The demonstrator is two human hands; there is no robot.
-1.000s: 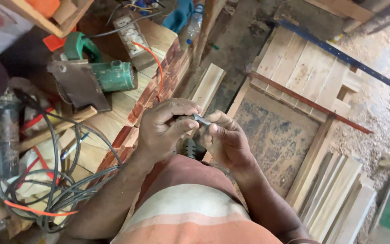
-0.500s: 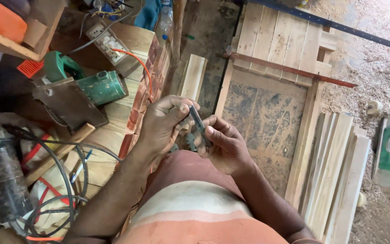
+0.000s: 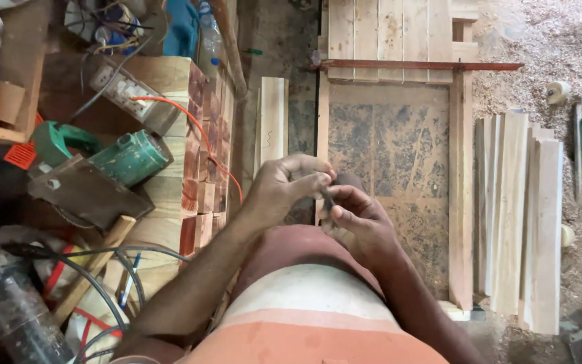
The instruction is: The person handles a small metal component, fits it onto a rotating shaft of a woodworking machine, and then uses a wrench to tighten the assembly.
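Note:
My left hand [image 3: 284, 190] and my right hand [image 3: 358, 219] meet in front of my body, above my knee. Between their fingertips they pinch a small dark pencil-like stick [image 3: 328, 199], the left fingers at its upper end and the right fingers lower down. Most of the stick is hidden by the fingers. Below the hands lies a wooden frame [image 3: 463, 195] on the floor.
A green power tool [image 3: 129, 156] and a power strip [image 3: 126, 91] sit on stacked planks [image 3: 200, 202] at left, among tangled cables [image 3: 69, 269]. A loose board [image 3: 272, 118] lies ahead, a red bar clamp [image 3: 419, 65] crosses the frame, and planks [image 3: 523, 216] lie at right by sawdust.
The view has swung so the frame lies straight ahead. My hands stay together on the stick, the left fingers now curled over its top.

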